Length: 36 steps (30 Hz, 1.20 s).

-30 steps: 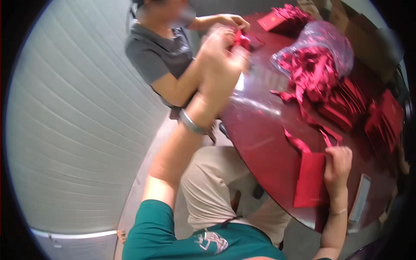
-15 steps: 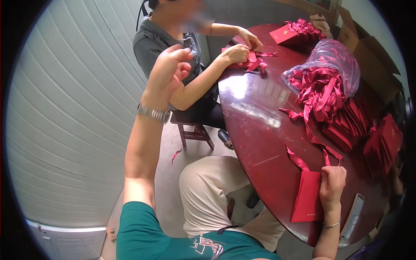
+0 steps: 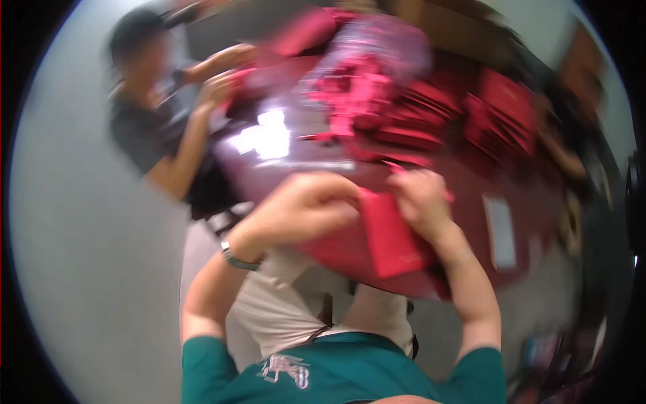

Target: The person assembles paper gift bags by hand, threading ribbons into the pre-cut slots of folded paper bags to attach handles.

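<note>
A flat red paper packet (image 3: 389,236) lies at the table's near edge, between my two hands. My left hand (image 3: 309,205) is at its upper left corner, fingers curled together; motion blur hides what they pinch. At the upper right corner my right hand (image 3: 424,202) is closed, and a red ribbon (image 3: 396,167) sticks out above its fingers.
Beyond my hands, a clear plastic bag (image 3: 393,44) spills red ribbons (image 3: 353,91) onto the dark red table (image 3: 303,151). Stacks of red packets (image 3: 501,114) stand right of it. A phone (image 3: 499,232) lies right of my right arm. A co-worker (image 3: 151,128) sits at left, hands on red pieces.
My left hand has come down from its raised place to the packet's upper left corner. The view has swung to the right. My right hand stays closed by the packet.
</note>
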Each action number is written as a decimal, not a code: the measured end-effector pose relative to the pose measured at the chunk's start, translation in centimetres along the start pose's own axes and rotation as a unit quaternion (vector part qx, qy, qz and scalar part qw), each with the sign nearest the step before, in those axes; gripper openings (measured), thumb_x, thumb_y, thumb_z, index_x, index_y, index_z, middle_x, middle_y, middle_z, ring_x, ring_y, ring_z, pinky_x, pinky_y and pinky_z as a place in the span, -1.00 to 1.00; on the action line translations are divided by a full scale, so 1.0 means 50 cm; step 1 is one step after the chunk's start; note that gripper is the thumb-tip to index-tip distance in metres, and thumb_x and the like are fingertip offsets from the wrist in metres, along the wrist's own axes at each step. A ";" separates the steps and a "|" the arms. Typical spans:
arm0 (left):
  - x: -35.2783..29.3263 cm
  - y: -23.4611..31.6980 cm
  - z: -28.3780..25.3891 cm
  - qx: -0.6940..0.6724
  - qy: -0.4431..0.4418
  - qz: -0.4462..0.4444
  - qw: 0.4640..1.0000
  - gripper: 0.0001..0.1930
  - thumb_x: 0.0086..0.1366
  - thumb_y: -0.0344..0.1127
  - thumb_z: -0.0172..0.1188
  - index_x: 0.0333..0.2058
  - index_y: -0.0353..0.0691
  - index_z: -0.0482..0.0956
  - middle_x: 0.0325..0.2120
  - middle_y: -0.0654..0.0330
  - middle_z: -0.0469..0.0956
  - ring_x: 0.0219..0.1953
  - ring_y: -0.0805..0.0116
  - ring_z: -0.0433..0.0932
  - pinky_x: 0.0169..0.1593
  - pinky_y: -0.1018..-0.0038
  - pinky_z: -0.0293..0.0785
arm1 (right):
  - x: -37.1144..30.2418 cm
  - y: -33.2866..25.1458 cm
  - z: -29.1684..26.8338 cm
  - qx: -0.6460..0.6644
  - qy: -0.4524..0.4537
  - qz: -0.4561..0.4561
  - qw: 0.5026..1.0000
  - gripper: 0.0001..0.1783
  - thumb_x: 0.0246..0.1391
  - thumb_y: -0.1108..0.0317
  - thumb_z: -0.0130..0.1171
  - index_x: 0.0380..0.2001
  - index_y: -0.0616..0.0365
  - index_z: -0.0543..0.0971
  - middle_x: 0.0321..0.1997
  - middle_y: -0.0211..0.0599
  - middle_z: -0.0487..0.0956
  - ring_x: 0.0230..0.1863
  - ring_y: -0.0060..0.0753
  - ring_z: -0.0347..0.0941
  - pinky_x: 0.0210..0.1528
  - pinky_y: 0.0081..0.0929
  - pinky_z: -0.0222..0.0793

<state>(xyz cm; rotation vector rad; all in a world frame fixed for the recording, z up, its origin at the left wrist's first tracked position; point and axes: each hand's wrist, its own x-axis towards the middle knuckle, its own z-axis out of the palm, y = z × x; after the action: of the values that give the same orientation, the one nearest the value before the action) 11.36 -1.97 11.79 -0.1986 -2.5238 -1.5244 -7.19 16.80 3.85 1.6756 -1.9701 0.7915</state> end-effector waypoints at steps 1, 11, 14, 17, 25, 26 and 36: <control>0.028 -0.027 0.008 0.106 0.051 -0.057 0.991 -0.77 0.20 -0.43 0.15 -0.16 -0.35 0.57 -0.31 0.15 0.60 -0.21 0.39 0.55 -0.11 0.45 0.47 | -0.001 0.011 0.028 0.029 0.033 -0.003 0.999 -0.81 -0.07 0.51 0.07 -0.32 0.06 0.50 -0.42 -0.22 0.53 -0.34 -0.09 0.45 -0.26 -0.21 0.25; 0.216 -0.115 0.115 0.006 0.007 -0.084 0.996 -0.89 0.20 -0.44 0.18 -0.33 -0.36 0.58 -0.47 0.35 0.50 -0.41 0.62 0.42 -0.33 0.64 0.35 | -0.019 0.035 -0.044 -0.057 0.128 0.025 0.990 -0.87 -0.08 0.46 0.10 -0.38 0.05 0.47 -0.43 -0.29 0.50 -0.33 -0.20 0.44 -0.20 -0.28 0.22; 0.234 -0.124 0.116 0.046 -0.021 0.016 0.999 -0.90 0.17 -0.44 0.20 -0.35 -0.36 0.56 -0.40 0.35 0.48 -0.32 0.62 0.40 -0.25 0.65 0.31 | -0.018 0.040 -0.056 -0.072 0.125 0.049 0.988 -0.88 -0.08 0.47 0.12 -0.39 0.06 0.46 -0.42 -0.31 0.51 -0.32 -0.20 0.45 -0.21 -0.29 0.22; 0.237 -0.160 0.133 -0.087 -0.013 -0.029 0.996 -0.89 0.13 -0.46 0.24 -0.35 -0.33 0.56 -0.38 0.38 0.46 -0.30 0.62 0.37 -0.23 0.65 0.28 | -0.019 0.050 -0.030 -0.041 0.170 0.062 0.983 -0.92 -0.03 0.44 0.14 -0.41 0.07 0.46 -0.43 -0.31 0.51 -0.34 -0.19 0.44 -0.22 -0.27 0.23; 0.235 -0.181 0.162 -0.305 0.002 -0.126 0.944 -0.83 0.13 -0.46 0.25 -0.28 -0.34 0.60 -0.35 0.31 0.58 -0.28 0.57 0.49 -0.13 0.61 0.40 | 0.000 0.070 -0.056 -0.050 0.206 0.071 0.975 -0.88 -0.01 0.51 0.22 -0.35 0.17 0.52 -0.32 -0.19 0.58 -0.28 -0.18 0.51 -0.23 -0.34 0.40; 0.238 -0.178 0.159 -0.313 0.002 -0.136 0.940 -0.82 0.12 -0.46 0.24 -0.27 -0.36 0.59 -0.36 0.28 0.58 -0.29 0.55 0.50 -0.14 0.60 0.41 | 0.000 0.076 -0.056 -0.044 0.230 0.066 0.970 -0.86 0.00 0.52 0.24 -0.32 0.19 0.52 -0.30 -0.18 0.59 -0.29 -0.21 0.53 -0.24 -0.40 0.43; 0.211 -0.197 0.127 -0.381 0.016 -0.192 0.904 -0.75 0.05 -0.50 0.25 -0.24 -0.38 0.56 -0.40 0.24 0.57 -0.34 0.50 0.49 -0.18 0.59 0.41 | -0.013 0.023 -0.050 -0.057 0.008 0.077 0.995 -0.87 -0.04 0.53 0.19 -0.36 0.12 0.55 -0.44 -0.29 0.57 -0.41 -0.23 0.50 -0.35 -0.38 0.32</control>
<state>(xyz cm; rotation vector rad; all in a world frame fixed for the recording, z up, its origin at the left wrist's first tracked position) -1.53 -0.74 2.82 0.2402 -1.8678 -2.5805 -8.33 19.07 5.13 1.4617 -2.1124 0.7276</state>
